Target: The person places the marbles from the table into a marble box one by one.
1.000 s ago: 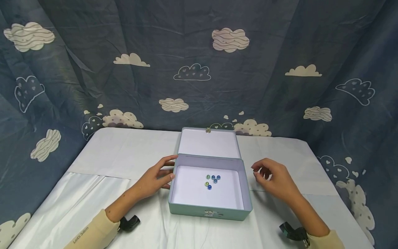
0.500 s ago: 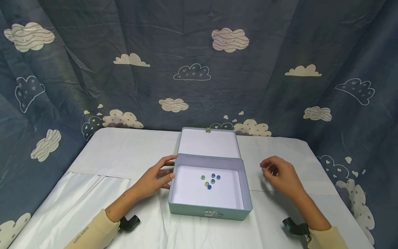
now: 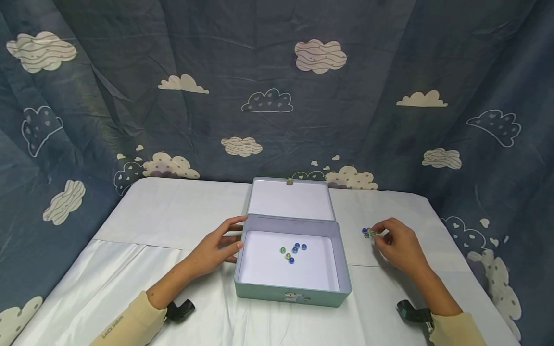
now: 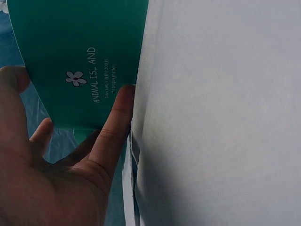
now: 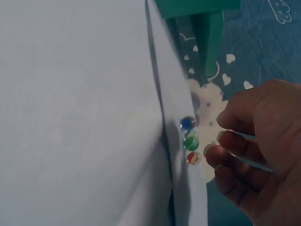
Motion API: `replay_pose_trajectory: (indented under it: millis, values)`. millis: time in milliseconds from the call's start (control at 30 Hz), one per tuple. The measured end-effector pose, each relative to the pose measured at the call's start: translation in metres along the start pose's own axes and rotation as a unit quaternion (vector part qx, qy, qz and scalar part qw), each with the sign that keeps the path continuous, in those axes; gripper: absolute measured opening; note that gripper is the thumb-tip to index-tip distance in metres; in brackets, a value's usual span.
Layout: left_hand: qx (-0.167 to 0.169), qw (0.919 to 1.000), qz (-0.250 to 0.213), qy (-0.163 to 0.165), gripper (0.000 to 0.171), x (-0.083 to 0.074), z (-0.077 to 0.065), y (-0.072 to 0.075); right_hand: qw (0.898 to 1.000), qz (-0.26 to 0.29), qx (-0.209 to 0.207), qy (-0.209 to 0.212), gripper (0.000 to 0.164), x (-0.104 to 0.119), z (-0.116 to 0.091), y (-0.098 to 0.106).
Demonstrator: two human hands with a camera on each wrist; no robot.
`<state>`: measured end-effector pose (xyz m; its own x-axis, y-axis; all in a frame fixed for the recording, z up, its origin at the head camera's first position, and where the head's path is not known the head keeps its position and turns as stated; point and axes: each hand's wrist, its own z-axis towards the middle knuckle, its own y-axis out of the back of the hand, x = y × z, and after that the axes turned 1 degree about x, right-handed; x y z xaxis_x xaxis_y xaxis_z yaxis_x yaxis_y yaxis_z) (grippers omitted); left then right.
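R hand (image 3: 400,242) grip is loose: fingers bent, thumb slightly apart, nothing visibly held. L hand (image 3: 212,250): fingers fairly straight, just touching the left wall of the green tin box (image 3: 264,292), not clutching it. Over the last half sec R hand's moved a bit farther right of the box, showing loose marbles (image 5: 191,143) its fingertips had hidden; a blue one in the box has also rolled a little. For the work in hand, prob. means the outside lot's been let go, w/ R hand clear of the box.

Counts, big to small: 1 cloud-print curtain (image 3: 268,29) behind the box; 1 white-covered table (image 3: 164,211) under it; 1 open lid (image 3: 291,199) at its back edge; 2 wrist cams (image 3: 181,311), left & right of it; 4 blue marbles (image 3: 292,260) & 2 green marbles (image 3: 283,250) on its floor; approx 4 loose marbles right of it, bunched on the table, but they overlap so can't be sure.
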<state>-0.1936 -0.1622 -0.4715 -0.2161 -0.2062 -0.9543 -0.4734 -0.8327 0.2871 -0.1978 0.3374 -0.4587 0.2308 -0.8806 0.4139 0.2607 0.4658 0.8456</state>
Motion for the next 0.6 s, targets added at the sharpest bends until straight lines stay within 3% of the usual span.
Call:
replay_pose_trajectory:
  millis: [600]
  values:
    - [-0.002, 1.0000, 0.007, 0.003, 0.065, 0.001, 0.000, 0.000, 0.999, -0.033, 0.032, 0.003, 0.024, -0.018, -0.001, -0.009]
